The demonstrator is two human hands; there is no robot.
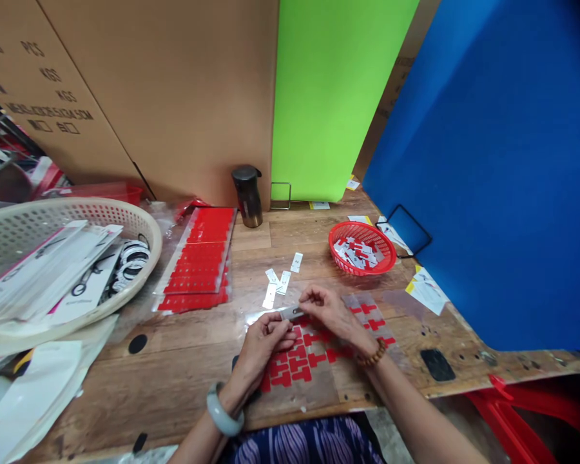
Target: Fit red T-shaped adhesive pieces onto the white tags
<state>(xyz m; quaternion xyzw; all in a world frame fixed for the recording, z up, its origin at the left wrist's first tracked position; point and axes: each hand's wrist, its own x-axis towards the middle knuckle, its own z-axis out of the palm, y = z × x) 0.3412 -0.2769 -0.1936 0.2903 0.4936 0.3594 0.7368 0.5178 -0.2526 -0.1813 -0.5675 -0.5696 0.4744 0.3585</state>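
A small grey-white flat piece [291, 312] is held between my two hands above the wooden table. My left hand [265, 341] pinches its left end, and my right hand [329, 314] has its fingertips closed at the right end. Under my hands lies a clear sheet with rows of red T-shaped stickers [297, 367]. Several similar flat pieces [284, 282] lie loose just beyond my hands. To the right, a red basket [386, 261] holds many pieces, some with red on them.
A large white basket [147, 258] with packages and rings stands at the left. Red sticker sheets [198, 258] lie beside it, near a dark tumbler [248, 200]. Cardboard, a green panel [333, 96] and a blue panel [502, 193] with a wire stand border the table.
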